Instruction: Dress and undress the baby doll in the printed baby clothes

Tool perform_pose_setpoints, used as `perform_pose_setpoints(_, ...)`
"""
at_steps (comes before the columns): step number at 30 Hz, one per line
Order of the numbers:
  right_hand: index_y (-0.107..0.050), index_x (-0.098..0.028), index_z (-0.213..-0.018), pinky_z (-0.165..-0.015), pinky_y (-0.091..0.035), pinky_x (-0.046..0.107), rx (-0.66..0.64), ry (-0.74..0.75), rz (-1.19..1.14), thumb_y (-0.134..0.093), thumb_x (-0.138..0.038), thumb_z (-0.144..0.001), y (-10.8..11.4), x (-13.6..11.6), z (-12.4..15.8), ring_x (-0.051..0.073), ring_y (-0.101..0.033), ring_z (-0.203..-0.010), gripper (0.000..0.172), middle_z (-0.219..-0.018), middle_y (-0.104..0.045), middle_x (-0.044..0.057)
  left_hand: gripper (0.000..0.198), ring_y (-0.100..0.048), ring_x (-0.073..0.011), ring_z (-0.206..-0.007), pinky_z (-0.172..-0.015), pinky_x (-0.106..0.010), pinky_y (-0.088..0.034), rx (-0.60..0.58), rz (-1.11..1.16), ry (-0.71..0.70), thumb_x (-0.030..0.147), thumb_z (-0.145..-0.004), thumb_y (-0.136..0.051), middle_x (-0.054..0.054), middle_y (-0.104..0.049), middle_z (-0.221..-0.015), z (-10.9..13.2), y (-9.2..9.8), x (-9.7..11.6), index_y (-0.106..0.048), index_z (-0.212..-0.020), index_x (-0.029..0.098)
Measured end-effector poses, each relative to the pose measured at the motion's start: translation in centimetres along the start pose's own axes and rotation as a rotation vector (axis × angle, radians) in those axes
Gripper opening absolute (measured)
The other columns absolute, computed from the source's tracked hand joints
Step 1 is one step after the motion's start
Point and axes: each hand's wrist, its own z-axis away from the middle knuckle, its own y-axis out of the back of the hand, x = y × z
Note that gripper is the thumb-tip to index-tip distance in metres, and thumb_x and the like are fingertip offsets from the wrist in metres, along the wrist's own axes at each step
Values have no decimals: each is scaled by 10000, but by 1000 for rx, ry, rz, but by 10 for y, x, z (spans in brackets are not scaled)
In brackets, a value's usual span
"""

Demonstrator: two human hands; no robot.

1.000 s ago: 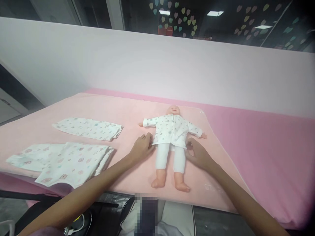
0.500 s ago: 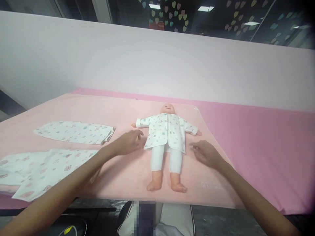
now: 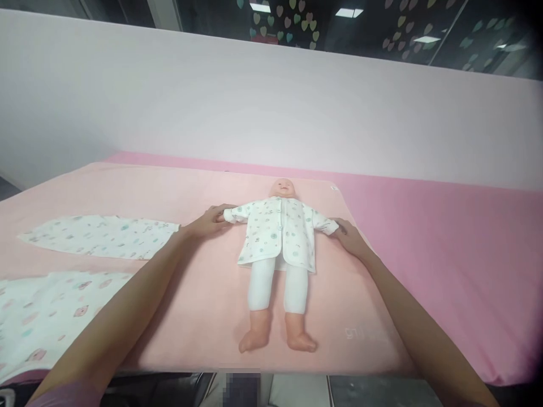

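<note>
A baby doll (image 3: 258,328) lies on its back, feet toward me and arms spread. It wears a white printed jacket (image 3: 263,229), fastened down the front, over white leggings (image 3: 261,282). My left hand (image 3: 212,220) is closed round the doll's hand at the left cuff, with fingers laid over it. On the other side, my right hand (image 3: 350,237) holds the doll's other hand beside the right cuff, covering most of it.
A folded white printed garment (image 3: 106,237) lies flat to the left. Another white printed cloth (image 3: 55,311) is nearer, partly behind my forearm. Under everything is a peach mat (image 3: 203,316) over a pink cover (image 3: 445,271). A white partition (image 3: 275,107) rises behind.
Both hands have moved from beside the doll's jacket outward and up to its hands and taken hold of them. The view has moved a little closer.
</note>
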Motion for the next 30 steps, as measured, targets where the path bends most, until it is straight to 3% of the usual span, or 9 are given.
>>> perform_pose_setpoints(3, -739, -280, -1381, -1111, -540, 467, -9, -60, -54, -469, -438, -1100, 4, 9, -2, 295, -649, -1351, 420, -1465, -723, 70, 642, -589, -372, -1432, -1163, -453, -518, -179, 174, 1, 583, -921, -697, -114, -633, -1592, -1, 8, -10, -688, -1487, 280)
perform_pose_setpoints(7, -748, -290, -1393, -1115, -545, 473, -114, -105, -115, -541, -448, -1071, 18, 10, -14, 310, -665, -1342, 415, -1480, -719, 66, 536, -649, -329, -1351, -1107, -424, -558, -198, 176, 80, 520, -922, -602, -97, -712, -1481, -9, 18, -12, -752, -1375, 277)
perform_pose_setpoints(12, -818, -266, -1261, -915, -595, 425, -287, -104, -17, -665, -329, -908, 32, 13, -41, 316, -737, -1119, 389, -1307, -795, 76, 462, -739, -250, -1069, -868, -296, -581, -226, -36, 41, 529, -869, -630, -71, -793, -1231, -29, 25, -16, -781, -1209, 254)
perform_pose_setpoints(15, -846, -220, -1061, -905, -544, 432, -162, 76, 237, -617, -282, -883, 37, 21, -58, 299, -712, -1002, 297, -1172, -813, 96, 393, -705, -231, -866, -783, -309, -534, -137, -252, -5, 458, -869, -594, -60, -786, -1000, -37, 26, -21, -774, -1142, 239)
perform_pose_setpoints(19, -824, -183, -1025, -916, -474, 462, 77, 230, 502, -585, -289, -917, 43, 37, -68, 290, -654, -913, 283, -1085, -804, 129, 312, -665, -249, -909, -809, -341, -490, 173, -494, -175, 407, -938, -562, -94, -749, -1093, -36, 24, -28, -703, -1149, 226)
perform_pose_setpoints(22, -815, -186, -1039, -909, -463, 470, 69, 201, 536, -550, -297, -950, 39, 43, -58, 316, -650, -964, 301, -1084, -800, 141, 247, -659, -272, -963, -825, -355, -472, 137, -564, -194, 363, -977, -549, -101, -740, -1107, -29, 24, -32, -688, -1132, 231)
perform_pose_setpoints(25, -792, -186, -1167, -951, -468, 480, 78, 162, 495, -462, -276, -993, 29, 37, -35, 337, -654, -1075, 384, -1213, -781, 153, 262, -657, -298, -1046, -863, -381, -469, 95, -563, -197, 263, -973, -509, -99, -750, -1176, -18, 28, -30, -685, -1165, 242)
perform_pose_setpoints(28, -718, -194, -1288, -959, -483, 467, 219, 117, 391, -446, -356, -1043, 17, 21, -8, 331, -654, -1114, 400, -1268, -747, 152, 254, -647, -303, -1067, -925, -413, -467, 185, -522, -197, 259, -998, -479, -102, -744, -1218, -1, 28, -18, -644, -1188, 230)
perform_pose_setpoints(30, -699, -202, -1184, -874, -486, 433, 310, 17, 346, -509, -487, -1051, 8, 9, 9, 318, -661, -1011, 368, -1130, -753, 143, 191, -643, -299, -1021, -895, -413, -469, 299, -466, -123, 365, -1028, -525, -107, -736, -1157, 14, 20, -4, -610, -1122, 223)
